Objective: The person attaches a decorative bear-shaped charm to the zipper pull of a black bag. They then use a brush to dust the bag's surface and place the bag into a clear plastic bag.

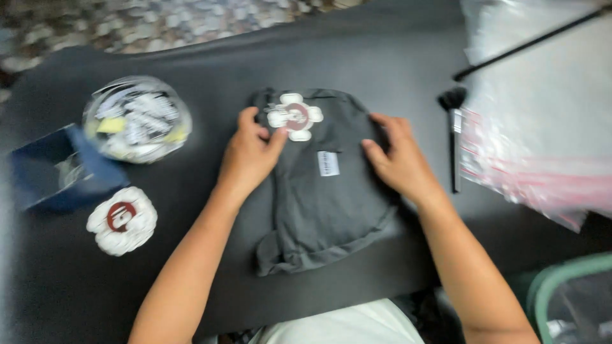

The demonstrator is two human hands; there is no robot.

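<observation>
A folded grey garment (pixel 322 191) on the black table (pixel 382 57) is pressed flat by the left hand (pixel 250 156) and right hand (pixel 398 159), fingers spread, nothing gripped.

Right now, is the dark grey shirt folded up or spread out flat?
Folded. The grey garment lies as a compact bundle on the black table, edges doubled under, with the left hand and right hand pressing its sides.

Matt dark grey cloth garment (pixel 325 191), smooth black matt table (pixel 382 57), glossy clear plastic bags (pixel 542 127), glossy plastic tub (pixel 137 119)
</observation>
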